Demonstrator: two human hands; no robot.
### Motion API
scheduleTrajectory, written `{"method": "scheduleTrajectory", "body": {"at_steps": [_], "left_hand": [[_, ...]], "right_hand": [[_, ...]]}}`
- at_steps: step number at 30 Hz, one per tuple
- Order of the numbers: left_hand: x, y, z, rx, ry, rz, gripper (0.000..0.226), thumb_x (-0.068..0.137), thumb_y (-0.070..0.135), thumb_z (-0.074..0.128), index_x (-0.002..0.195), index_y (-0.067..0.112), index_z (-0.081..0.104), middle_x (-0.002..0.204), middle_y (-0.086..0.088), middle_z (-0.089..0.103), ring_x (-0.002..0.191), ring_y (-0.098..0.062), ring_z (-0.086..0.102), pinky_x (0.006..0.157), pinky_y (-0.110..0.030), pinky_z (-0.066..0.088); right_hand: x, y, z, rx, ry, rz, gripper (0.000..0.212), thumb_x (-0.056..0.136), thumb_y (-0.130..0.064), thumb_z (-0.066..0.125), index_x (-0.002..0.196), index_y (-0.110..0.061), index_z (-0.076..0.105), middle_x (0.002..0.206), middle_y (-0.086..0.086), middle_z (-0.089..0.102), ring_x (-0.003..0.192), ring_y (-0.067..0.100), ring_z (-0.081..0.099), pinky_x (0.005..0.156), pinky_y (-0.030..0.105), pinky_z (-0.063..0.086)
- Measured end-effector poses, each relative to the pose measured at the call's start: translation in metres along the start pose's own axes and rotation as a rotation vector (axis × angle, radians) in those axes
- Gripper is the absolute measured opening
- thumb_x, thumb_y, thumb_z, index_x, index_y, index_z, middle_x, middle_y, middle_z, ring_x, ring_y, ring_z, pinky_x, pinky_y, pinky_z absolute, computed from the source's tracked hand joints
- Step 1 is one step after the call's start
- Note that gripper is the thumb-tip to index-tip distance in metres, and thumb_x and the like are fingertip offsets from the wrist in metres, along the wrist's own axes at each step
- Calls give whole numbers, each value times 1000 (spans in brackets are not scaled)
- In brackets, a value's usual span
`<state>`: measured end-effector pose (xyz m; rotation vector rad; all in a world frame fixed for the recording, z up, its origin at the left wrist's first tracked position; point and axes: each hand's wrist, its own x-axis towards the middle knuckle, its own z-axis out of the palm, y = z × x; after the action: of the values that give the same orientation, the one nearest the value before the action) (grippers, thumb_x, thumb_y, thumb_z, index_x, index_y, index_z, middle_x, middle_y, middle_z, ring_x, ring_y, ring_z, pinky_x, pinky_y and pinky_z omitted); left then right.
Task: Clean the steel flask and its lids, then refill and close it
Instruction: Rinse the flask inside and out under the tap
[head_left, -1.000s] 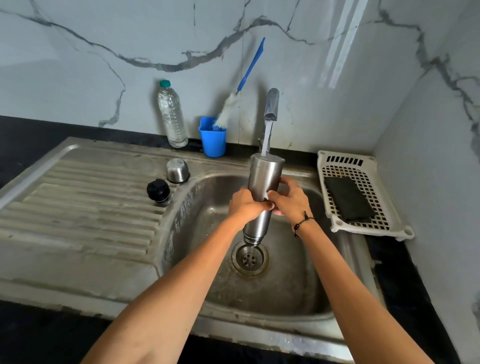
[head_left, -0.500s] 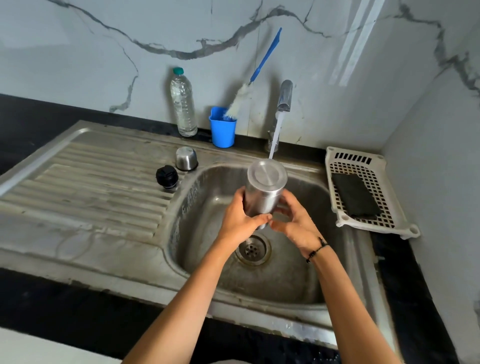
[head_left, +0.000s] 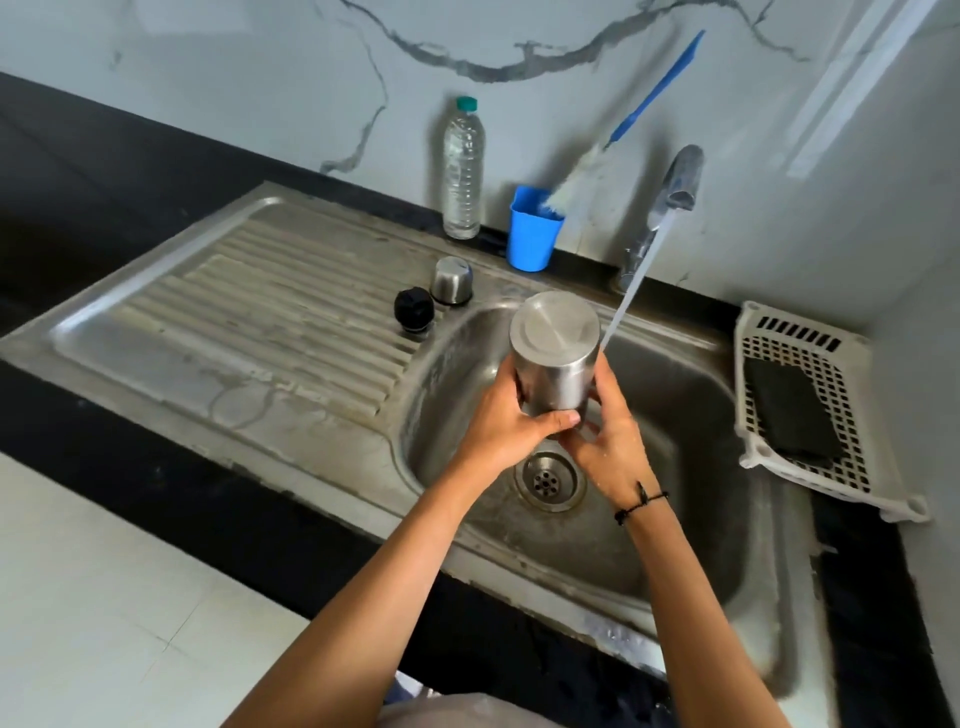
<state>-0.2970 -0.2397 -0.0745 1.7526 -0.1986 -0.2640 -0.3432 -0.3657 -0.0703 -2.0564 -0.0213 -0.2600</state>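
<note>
The steel flask is upside down over the sink basin, its flat base facing me and its mouth hidden below my hands. My left hand grips its lower body from the left, thumb across the front. My right hand wraps the flask from the right. Water runs from the tap in a stream passing just right of the flask. The black inner lid and the steel cup lid stand on the draining board.
A blue cup holding a blue-handled bottle brush and a clear plastic water bottle stand at the back wall. A white perforated tray with a dark scrub pad sits right of the sink. The drain lies below my hands.
The flask has come down from under the tap toward me and tilted so its base faces me. Both hands kept hold. The camera angle has shifted.
</note>
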Motion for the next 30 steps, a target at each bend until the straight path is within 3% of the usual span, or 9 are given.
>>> {"method": "scheduleTrajectory", "body": {"at_steps": [2,4,5,7,10,14,19,23,30], "left_hand": [[-3,6,-11,50,20,5,78,66,24,86,131,17,44,125,-1,60,114,-14,57,98,-40,49],[-7,15,-28,103,48,16,77,67,28,85,132,19,45,125,0,60,112,-14,58,96,-39,50],[-8,20,-37,128,56,17,77,67,29,84,132,19,45,125,0,60,113,-14,58,96,-38,50],[-14,31,-62,172,94,12,75,69,30,83,133,18,45,126,1,59,113,-14,57,94,-33,49],[-21,46,-98,194,195,14,74,70,31,83,132,17,46,123,1,61,110,-14,58,93,-32,49],[-23,52,-141,195,323,-16,71,71,27,82,131,13,45,123,-2,61,112,-17,58,97,-36,47],[-21,50,-181,151,290,-110,67,79,19,76,134,16,39,132,0,55,110,-9,51,91,-27,41],[-19,42,-195,108,292,-161,66,80,14,74,135,16,38,135,-3,52,123,-19,50,103,-36,41],[-15,30,-199,73,312,-188,70,81,12,73,139,15,35,136,-4,52,124,-20,49,100,-33,39]], "right_hand": [[3,-9,5,22,-25,-9,97,77,-8,71,138,-59,15,144,-12,35,125,5,46,96,38,51],[10,-18,12,35,-81,-33,96,79,-3,71,142,-47,14,136,-14,41,112,-9,50,86,21,53],[15,-22,14,35,-112,-48,96,79,-2,71,147,-38,14,136,-11,44,111,-9,51,84,20,53],[26,-36,23,54,-184,-66,96,79,1,70,151,-27,12,135,-4,47,112,-3,53,82,21,54],[47,-62,43,54,-267,-138,95,78,1,71,151,-21,15,130,-5,50,107,-9,54,82,18,53],[74,-91,81,74,-333,-214,91,76,2,71,148,-17,20,121,-4,54,103,3,58,84,23,51],[93,-99,127,56,-384,-221,89,77,1,72,147,-17,18,121,0,56,103,14,59,87,24,48],[99,-99,147,17,-391,-196,84,78,-1,71,144,-16,21,124,5,57,110,21,59,92,37,50],[99,-100,159,-10,-399,-157,87,79,0,70,146,-16,18,126,5,55,106,15,54,91,33,47]]}}
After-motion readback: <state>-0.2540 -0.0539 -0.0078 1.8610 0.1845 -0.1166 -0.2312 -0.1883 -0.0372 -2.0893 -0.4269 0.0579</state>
